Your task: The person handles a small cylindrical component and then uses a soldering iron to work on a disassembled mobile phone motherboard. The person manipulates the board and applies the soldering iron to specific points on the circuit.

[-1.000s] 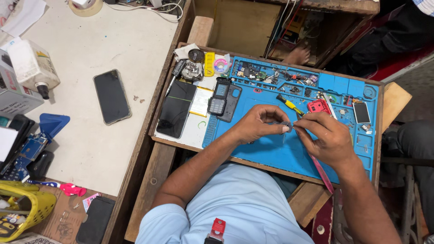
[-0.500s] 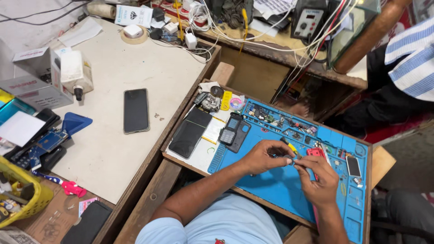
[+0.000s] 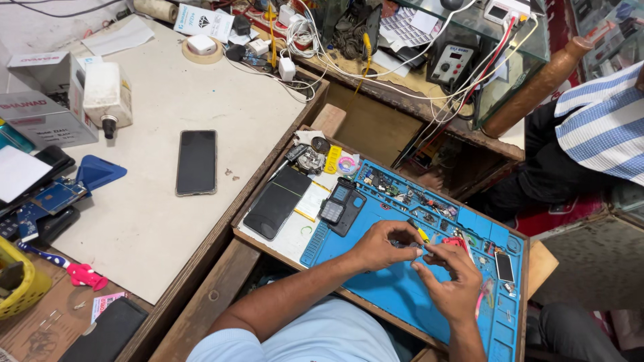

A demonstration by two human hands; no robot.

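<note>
Both of my hands meet over a blue repair mat (image 3: 389, 288) on a wooden drawer board. My left hand (image 3: 384, 244) and my right hand (image 3: 451, 281) pinch a small dark part (image 3: 417, 249) between their fingertips; what it is cannot be made out. A yellow-handled tool (image 3: 421, 233) lies on the mat just behind my fingers. A small dark keypad phone (image 3: 341, 205) rests at the mat's left edge. Beside it a black phone (image 3: 278, 201) lies face down on white paper.
A black smartphone (image 3: 196, 161) lies on the white worktable (image 3: 154, 221) to the left, with boxes, a blue triangular pick (image 3: 100, 171) and circuit boards. Cables and a soldering station (image 3: 451, 62) crowd the back. Another person in a striped shirt (image 3: 604, 127) sits at right.
The view has tilted up and away, showing more of the back bench and the seated person. My hands stay together over the mat, working the small part.
</note>
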